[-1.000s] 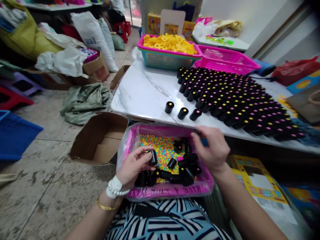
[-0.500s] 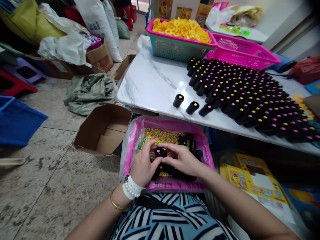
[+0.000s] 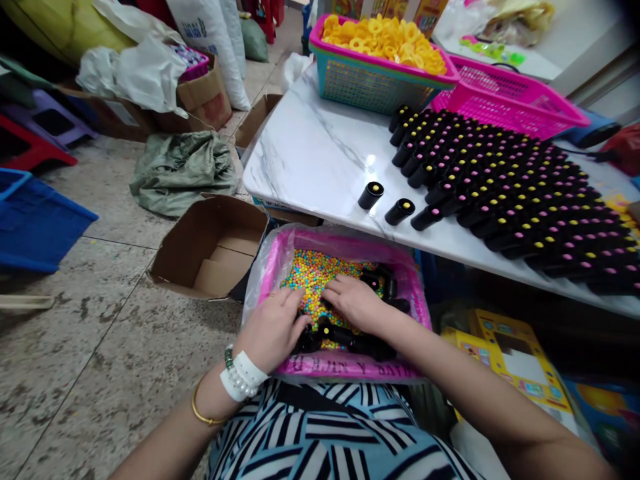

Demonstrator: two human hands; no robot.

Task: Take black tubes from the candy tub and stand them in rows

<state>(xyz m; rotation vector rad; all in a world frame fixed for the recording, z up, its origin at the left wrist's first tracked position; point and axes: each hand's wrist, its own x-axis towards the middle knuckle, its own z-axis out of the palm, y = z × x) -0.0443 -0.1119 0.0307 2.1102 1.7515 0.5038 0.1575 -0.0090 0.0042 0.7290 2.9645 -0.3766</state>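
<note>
Small multicoloured beads (image 3: 316, 270) and several black cylinders (image 3: 367, 345) fill a plastic-lined pink basket (image 3: 420, 293) at my lap. My right hand (image 3: 354, 303) reaches into the beads, its fingers bent over a dark piece that looks like a black cylinder, mostly hidden beneath them. To its left, my left hand (image 3: 274, 327) is low over the basket's left side, thumb and fingers apart. Beside that thumb lies a cylinder with a yellow dot (image 3: 326, 331) on its end.
On the white marbled table (image 3: 310, 153) stand rows of black cylinders (image 3: 500, 180) with yellow or pink dots. Behind them are a basket of yellow rings (image 3: 385, 80) and a pink basket (image 3: 520, 100). A cardboard box (image 3: 210, 247) sits left of my basket.
My hands were together around a pink-dotted black cylinder above the basket. They have since parted and dropped to the beads, the left moving left. The view has shifted slightly.
</note>
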